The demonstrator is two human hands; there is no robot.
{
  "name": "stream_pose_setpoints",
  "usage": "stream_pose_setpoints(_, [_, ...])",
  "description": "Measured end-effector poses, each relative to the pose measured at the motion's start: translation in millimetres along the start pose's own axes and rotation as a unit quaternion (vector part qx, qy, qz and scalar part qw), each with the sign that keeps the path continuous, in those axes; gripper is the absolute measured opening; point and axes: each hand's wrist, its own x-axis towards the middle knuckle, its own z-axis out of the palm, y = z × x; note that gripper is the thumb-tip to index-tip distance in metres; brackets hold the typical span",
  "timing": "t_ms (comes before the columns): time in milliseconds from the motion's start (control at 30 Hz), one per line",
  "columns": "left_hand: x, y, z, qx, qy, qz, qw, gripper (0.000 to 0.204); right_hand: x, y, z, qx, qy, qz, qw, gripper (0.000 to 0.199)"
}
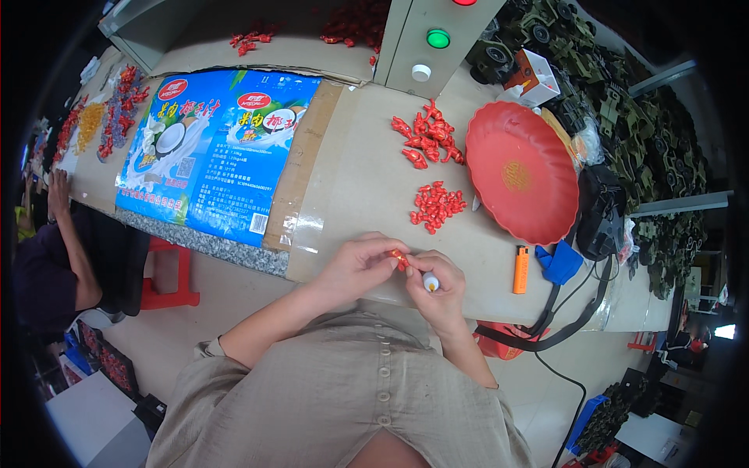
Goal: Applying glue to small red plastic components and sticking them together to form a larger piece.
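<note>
Near the table's front edge, my left hand (360,264) pinches a small red plastic figure (400,260) between thumb and fingertips. Close beside it, my right hand (441,296) is closed around a small white tube or bottle (430,281) with a yellowish tip. The right fingertips meet the red figure too. Beyond my hands lies a pile of small red plastic pieces (438,207). Farther back is a looser pile of larger red figures (427,139). My fingers hide part of the held figure and most of the tube.
A red scalloped tray (488,132), an orange lighter (520,270) and a blue object (559,264) with black straps lie to the right. Flattened blue printed cardboard (211,156) covers the left. A post with buttons (425,58) stands behind. A co-worker's hand (59,195) rests far left.
</note>
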Motion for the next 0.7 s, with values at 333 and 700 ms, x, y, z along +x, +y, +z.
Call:
stream_pose_setpoints(333, [1.5, 2.8, -0.5, -0.078, -0.002, -0.054, 0.996, 0.018, -0.5, 0.5, -1.2, -0.004, -0.006, -0.019, 1.000, 0.020])
stream_pose_setpoints(700, [1.5, 0.3, -0.7, -0.097, 0.000, -0.075, 0.993, 0.018, 0.0, 0.7, -1.3, -0.025, -0.011, -0.046, 0.999, 0.022])
